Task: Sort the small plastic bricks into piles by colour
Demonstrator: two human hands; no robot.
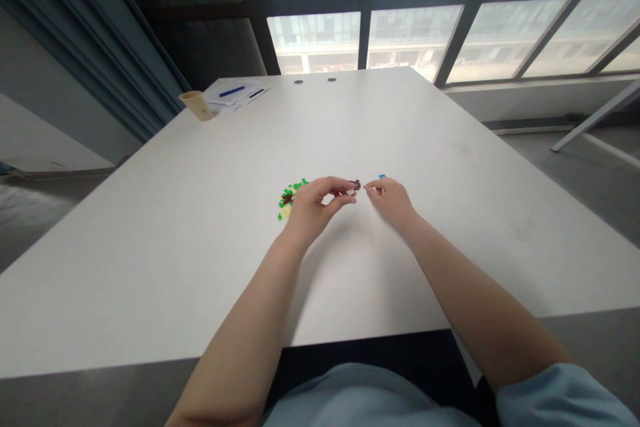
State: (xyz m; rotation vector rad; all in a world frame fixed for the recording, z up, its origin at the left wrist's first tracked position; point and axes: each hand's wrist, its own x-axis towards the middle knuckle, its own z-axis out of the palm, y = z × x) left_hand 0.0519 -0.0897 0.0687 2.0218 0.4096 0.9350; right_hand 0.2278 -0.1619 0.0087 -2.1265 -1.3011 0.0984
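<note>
Over the middle of the white table (380, 127), my left hand (320, 203) is closed, with a small dark brown toy brick piece (357, 184) at its fingertips. Just to the right, my right hand (393, 199) is pinched, its fingertips a short gap from the brown piece. Whatever sits in that pinch is too small to make out. A small blue piece (383, 176) shows right behind the right hand. To the left, partly hidden by my left hand, lies a pile of small green, yellow and brown toy bricks (287, 200).
A tan cup (197, 105) stands at the table's far left edge, beside papers (230, 101) with a blue pen (231, 91) on them. Two round grey discs (331, 80) are near the far edge. Windows (315, 40) and a blue curtain (115, 33) lie beyond.
</note>
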